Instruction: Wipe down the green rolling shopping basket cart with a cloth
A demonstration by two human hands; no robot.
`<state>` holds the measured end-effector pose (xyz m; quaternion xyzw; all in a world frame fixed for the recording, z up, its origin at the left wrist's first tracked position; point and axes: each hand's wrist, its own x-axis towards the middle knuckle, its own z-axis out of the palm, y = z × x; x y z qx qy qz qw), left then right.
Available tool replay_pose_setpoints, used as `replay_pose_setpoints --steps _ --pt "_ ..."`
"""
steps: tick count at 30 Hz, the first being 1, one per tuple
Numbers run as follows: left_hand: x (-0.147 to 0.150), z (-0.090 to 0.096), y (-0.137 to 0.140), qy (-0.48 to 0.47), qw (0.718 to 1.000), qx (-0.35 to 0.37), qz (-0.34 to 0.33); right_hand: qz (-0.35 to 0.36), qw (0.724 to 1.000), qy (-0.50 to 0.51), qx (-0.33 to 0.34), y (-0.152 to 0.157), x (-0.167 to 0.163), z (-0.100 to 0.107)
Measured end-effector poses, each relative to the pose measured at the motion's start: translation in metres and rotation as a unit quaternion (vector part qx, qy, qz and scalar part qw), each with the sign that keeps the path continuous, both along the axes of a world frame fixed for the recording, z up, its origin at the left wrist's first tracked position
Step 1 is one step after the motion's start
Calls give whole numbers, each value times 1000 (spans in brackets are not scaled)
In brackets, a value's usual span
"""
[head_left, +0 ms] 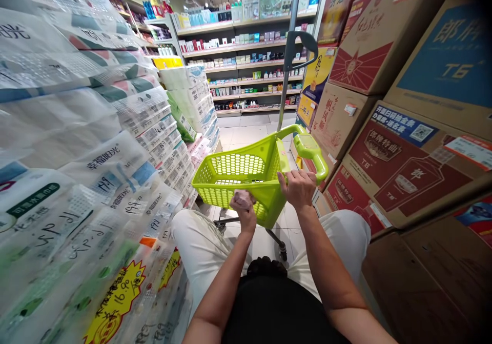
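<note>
Our right hand (301, 187) clasps the green cart (277, 205) at its near, handle-end corner; our left hand (246, 213), closed around a crumpled pinkish item (243, 199), sits by the near long side. The cart stands on the floor (230, 131) ahead, long axis left-to-right, handle (320, 165) nearer our right hand.

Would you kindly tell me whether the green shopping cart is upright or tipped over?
Upright: the green shopping cart has its basket opening facing up, and a wheel beneath rests on the tiled floor.
</note>
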<state>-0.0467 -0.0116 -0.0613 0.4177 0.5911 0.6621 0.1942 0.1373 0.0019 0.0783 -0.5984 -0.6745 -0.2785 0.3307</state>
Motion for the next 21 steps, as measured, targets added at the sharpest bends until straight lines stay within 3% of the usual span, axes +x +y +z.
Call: replay_pose_setpoints --steps 3,5,11,13,18,21 --pt "3 -10 11 175 984 31 0 -5 1000 -4 8 0 0 -1" --pt "4 -20 14 232 971 52 -13 -2 1000 -13 11 -1 1 -1" --pt "2 -44 -1 237 970 39 -42 3 1000 -1 11 -3 0 0" --pt "0 -40 -2 228 972 41 -32 -1 1000 2 13 -5 -2 -1" --pt "-2 -3 20 174 979 39 98 -13 999 -19 24 -8 -4 -2" --pt "3 3 17 173 983 21 49 -21 999 -20 29 -9 -3 -2"
